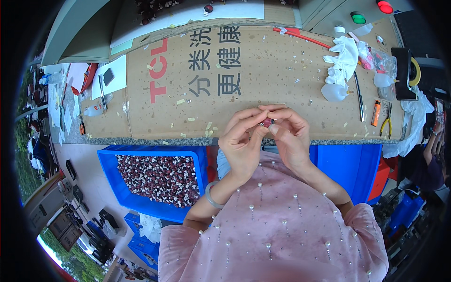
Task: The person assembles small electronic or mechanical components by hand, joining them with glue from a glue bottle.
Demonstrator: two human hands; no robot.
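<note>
Just above the near edge of the cardboard-covered bench (159, 115), my two hands meet around a small round dark-red part (267, 122) with a light metallic bit on its side. My left hand (240, 143) pinches it from the left with thumb and fingertips. From the other side, the thumb and fingers of my right hand (294, 141) close on the same part. Fingertips cover most of it, so its exact kind cannot be made out. A blue bin (107, 164) below the bench at left holds a mass of similar dark-red and white parts.
Another blue bin (345, 164) is under the bench at right. Along the bench's right side lie a squeeze bottle (334, 92), white gloves (345, 54), a black pen (359, 96), an orange lighter (376, 113), yellow-handled pliers (386, 126) and a tape dispenser (403, 75). A machine with green (358, 18) and red buttons stands behind.
</note>
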